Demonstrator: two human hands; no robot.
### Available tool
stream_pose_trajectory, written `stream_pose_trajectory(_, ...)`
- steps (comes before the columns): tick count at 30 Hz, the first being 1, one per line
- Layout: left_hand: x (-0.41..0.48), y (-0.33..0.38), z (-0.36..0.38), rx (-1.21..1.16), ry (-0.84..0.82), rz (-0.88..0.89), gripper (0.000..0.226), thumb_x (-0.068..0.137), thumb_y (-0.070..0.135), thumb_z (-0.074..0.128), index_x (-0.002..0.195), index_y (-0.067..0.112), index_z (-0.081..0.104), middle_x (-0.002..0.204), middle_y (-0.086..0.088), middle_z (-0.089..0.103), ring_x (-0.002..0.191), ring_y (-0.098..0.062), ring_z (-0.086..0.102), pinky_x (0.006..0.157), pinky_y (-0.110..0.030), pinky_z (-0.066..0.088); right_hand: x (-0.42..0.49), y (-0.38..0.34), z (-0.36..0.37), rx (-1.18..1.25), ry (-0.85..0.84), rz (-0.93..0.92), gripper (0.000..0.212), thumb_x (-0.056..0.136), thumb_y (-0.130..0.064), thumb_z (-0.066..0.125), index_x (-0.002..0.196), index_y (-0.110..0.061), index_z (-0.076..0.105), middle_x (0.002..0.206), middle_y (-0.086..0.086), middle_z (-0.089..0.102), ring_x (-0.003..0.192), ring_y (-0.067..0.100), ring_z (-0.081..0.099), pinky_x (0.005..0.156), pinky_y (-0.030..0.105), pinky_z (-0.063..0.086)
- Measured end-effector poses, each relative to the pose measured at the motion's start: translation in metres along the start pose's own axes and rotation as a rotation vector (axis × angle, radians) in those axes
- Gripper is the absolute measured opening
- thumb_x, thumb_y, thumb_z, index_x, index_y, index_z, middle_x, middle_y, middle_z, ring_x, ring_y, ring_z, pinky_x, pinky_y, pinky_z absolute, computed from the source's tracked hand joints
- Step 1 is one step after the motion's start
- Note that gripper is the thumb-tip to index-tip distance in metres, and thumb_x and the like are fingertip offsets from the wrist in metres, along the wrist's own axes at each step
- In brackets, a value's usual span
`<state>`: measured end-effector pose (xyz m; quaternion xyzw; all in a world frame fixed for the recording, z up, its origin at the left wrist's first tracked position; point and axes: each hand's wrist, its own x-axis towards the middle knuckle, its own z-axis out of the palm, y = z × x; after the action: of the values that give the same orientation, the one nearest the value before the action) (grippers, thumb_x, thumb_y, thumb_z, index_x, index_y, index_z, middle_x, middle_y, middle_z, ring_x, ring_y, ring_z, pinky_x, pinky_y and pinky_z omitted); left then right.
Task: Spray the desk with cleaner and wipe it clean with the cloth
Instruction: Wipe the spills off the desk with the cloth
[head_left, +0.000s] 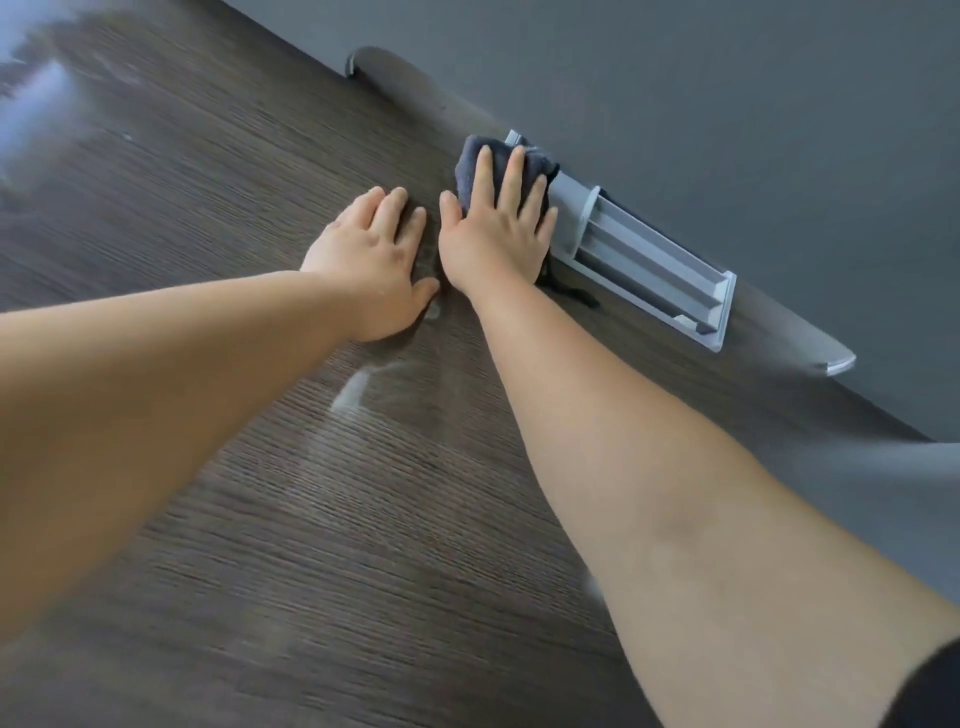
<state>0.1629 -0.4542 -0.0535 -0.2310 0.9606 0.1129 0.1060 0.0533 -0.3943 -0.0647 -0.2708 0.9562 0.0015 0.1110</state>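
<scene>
I log: right hand (493, 234), fingers spread, pressing dark grey cloth (470, 156) onto dark woodgrain counter (234, 182) (left hand (371, 265) flat alongside).

The tabletop (208, 208) was dark brown with a fine, straight wood grain. It was smooth and faintly glossy, with pale glare at its far left corner. A whitish, wet-looking streak (353, 389) lay across the grain. The cloth (475, 156) was soft, matt, dark grey fabric, creased into folds. The cable slot (654, 265) at the back edge looked like smooth, light grey moulded plastic. The panel (675, 78) behind was matt grey.
</scene>
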Motion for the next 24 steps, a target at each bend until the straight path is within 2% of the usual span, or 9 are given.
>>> stream_pose_trajectory(5, 0.002, -0.002, 0.000, 0.018, -0.016, 0.011, 0.074, 0.095, 0.052, 0.029, 0.150, 0.012, 0.002, 0.158, -0.010, -0.003, 0.145, -0.027, -0.003, 0.116, -0.037, 0.006, 0.019, -0.012, -0.008, 0.040, -0.016, 0.057, 0.060, 0.100, -0.049, 0.018, 0.152, -0.028, -0.005, 0.159, 0.002, -0.014, 0.146, 0.030, -0.010, 0.117, 0.046, -0.005)
stream_pose_trajectory(8, 0.003, -0.006, 0.004, -0.017, -0.027, 0.021, 0.074, 0.094, 0.052, 0.031, 0.150, 0.013, 0.004, 0.158, -0.009, -0.001, 0.144, -0.027, -0.003, 0.117, -0.039, 0.009, 0.002, -0.006, -0.003, -0.002, 0.000, -0.007, 0.058, 0.100, -0.048, 0.018, 0.151, -0.029, -0.003, 0.159, 0.001, -0.015, 0.146, 0.028, -0.008, 0.118, 0.045, -0.003)
stream_pose_trajectory(12, 0.004, -0.007, 0.000, -0.161, 0.031, 0.025, 0.060, 0.096, 0.039, 0.035, 0.147, 0.010, 0.021, 0.156, -0.011, 0.011, 0.143, -0.029, 0.007, 0.117, -0.040, 0.014, -0.055, 0.014, 0.012, -0.042, 0.062, -0.179, 0.059, 0.100, -0.049, 0.022, 0.152, -0.030, 0.001, 0.160, -0.002, -0.010, 0.146, 0.027, -0.005, 0.118, 0.044, 0.000)
stream_pose_trajectory(15, -0.001, -0.004, -0.008, -0.305, 0.073, -0.025, 0.050, 0.097, 0.037, 0.034, 0.140, 0.011, 0.039, 0.152, -0.008, 0.024, 0.140, -0.029, 0.015, 0.114, -0.040, 0.021, -0.090, 0.049, 0.016, -0.093, 0.071, -0.264, 0.059, 0.099, -0.048, 0.025, 0.152, -0.031, 0.005, 0.160, -0.002, -0.005, 0.147, 0.026, -0.001, 0.117, 0.045, 0.003)
stream_pose_trajectory(18, -0.021, 0.008, -0.008, -0.298, 0.068, -0.027, 0.047, 0.096, 0.037, 0.039, 0.136, 0.014, 0.045, 0.144, -0.006, 0.033, 0.135, -0.029, 0.020, 0.106, -0.040, 0.032, -0.092, 0.081, 0.015, -0.103, 0.062, -0.067, 0.057, 0.100, -0.046, 0.024, 0.152, -0.029, 0.006, 0.160, 0.000, -0.005, 0.147, 0.028, 0.001, 0.117, 0.047, 0.005)
stream_pose_trajectory(21, -0.044, 0.020, -0.002, -0.299, 0.103, -0.014, 0.041, 0.095, 0.032, 0.041, 0.132, 0.015, 0.047, 0.139, -0.007, 0.038, 0.131, -0.029, 0.025, 0.098, -0.038, 0.036, -0.086, 0.058, 0.017, 0.008, 0.086, 0.178, 0.057, 0.101, -0.046, 0.020, 0.152, -0.027, 0.003, 0.160, 0.001, -0.008, 0.146, 0.029, -0.004, 0.118, 0.049, 0.002)
stream_pose_trajectory(22, -0.048, 0.021, -0.001, -0.317, 0.123, -0.031, 0.039, 0.095, 0.030, 0.041, 0.130, 0.015, 0.048, 0.137, -0.007, 0.040, 0.129, -0.029, 0.027, 0.096, -0.038, 0.036, -0.088, 0.044, 0.018, 0.025, 0.088, 0.170, 0.058, 0.101, -0.046, 0.020, 0.152, -0.027, 0.003, 0.160, 0.002, -0.008, 0.146, 0.029, -0.004, 0.117, 0.049, 0.002)
stream_pose_trajectory(24, -0.057, 0.030, 0.000, -0.363, 0.146, -0.072, 0.035, 0.093, 0.026, 0.042, 0.125, 0.013, 0.050, 0.132, -0.009, 0.044, 0.126, -0.029, 0.032, 0.092, -0.038, 0.038, -0.110, 0.033, 0.025, -0.010, 0.099, -0.026, 0.057, 0.100, -0.045, 0.022, 0.152, -0.027, 0.007, 0.160, 0.001, -0.003, 0.146, 0.030, 0.001, 0.117, 0.048, 0.004)
